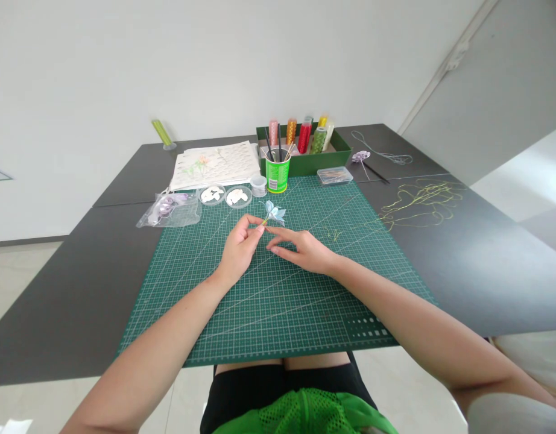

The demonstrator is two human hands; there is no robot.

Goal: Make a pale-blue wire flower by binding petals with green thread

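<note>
My left hand (pixel 241 246) pinches the stem of a small pale blue flower (pixel 274 212) between thumb and fingers, above the green cutting mat (pixel 242 319). Its petals point up and to the right, and a yellow-green wrapping shows on the short stem. From the right, my right hand (pixel 305 248) reaches in with its index finger stretched out to the stem by my left thumb. The other fingers and thumb of that hand are apart, and I see nothing held in them. Short yellow-green thread scraps (pixel 334 234) lie on the mat to the right.
Behind stand a green can of tools (pixel 277 175), a green box (pixel 305 164) with several thread spools and a clear case (pixel 334 175). Two dishes of white pieces (pixel 239 196), a plastic bag (pixel 172 211) and paper sheets (pixel 210 166) lie left. Loose yellow thread (pixel 423 202) spreads right.
</note>
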